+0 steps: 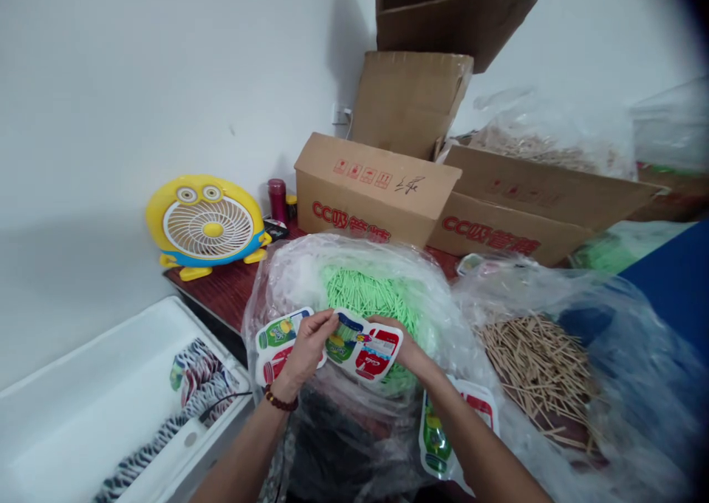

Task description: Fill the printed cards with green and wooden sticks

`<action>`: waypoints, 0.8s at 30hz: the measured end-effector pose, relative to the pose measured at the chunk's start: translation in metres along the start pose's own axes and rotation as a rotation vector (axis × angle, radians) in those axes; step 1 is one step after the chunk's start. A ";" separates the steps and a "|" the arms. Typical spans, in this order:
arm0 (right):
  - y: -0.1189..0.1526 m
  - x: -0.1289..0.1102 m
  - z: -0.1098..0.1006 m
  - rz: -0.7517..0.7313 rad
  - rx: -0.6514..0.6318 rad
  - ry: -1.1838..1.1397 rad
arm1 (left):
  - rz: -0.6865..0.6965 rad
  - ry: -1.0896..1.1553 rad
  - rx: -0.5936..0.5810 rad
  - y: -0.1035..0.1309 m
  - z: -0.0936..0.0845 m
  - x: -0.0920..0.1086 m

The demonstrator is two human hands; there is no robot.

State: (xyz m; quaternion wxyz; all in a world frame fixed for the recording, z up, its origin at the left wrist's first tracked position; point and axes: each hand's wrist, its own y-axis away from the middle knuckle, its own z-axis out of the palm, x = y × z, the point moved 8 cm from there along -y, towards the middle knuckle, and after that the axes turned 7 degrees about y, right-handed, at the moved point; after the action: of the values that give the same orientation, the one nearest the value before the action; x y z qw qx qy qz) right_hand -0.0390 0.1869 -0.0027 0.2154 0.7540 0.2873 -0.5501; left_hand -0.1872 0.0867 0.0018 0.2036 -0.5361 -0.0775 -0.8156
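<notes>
A printed packet [377, 349] with a green Sprite picture and a red Cola picture spans both hands. My left hand [303, 349] pinches its upper left edge between thumb and fingers. Around its right edge is my right hand [407, 346], fingers partly hidden behind it. Below and behind the packet, thin green straws [365, 289] fill an open clear plastic bag [293, 263]. A similar packet [277, 333] lies at the bag's left side, partly covered by my left hand. Another packet [435, 436] sits under my right forearm.
A white foam box [66, 407] at the left holds a row of packets [202, 377]. A yellow fan [212, 230] stands by the wall. Cardboard boxes [365, 185] line the back. On the right, loose tan straws [537, 363] lie in clear plastic.
</notes>
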 end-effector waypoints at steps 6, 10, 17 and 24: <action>0.029 -0.054 -0.039 -0.001 0.022 -0.188 | 0.012 -0.079 -0.002 -0.003 0.010 0.007; 0.054 -0.091 -0.042 -0.112 -0.026 0.201 | 0.053 -0.094 -0.035 -0.003 0.034 0.012; 0.084 -0.119 -0.076 -0.297 0.179 0.577 | 0.183 -0.187 -0.137 0.010 0.090 0.035; 0.101 -0.089 -0.119 -0.098 0.197 0.346 | -0.217 -0.020 -0.208 0.016 0.124 -0.004</action>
State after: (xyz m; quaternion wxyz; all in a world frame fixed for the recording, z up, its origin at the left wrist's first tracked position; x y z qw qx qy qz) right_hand 0.0921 0.1708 0.1187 0.0612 0.8398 0.3013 -0.4475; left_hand -0.0747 0.1161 0.0484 0.0565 -0.5509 -0.0521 -0.8310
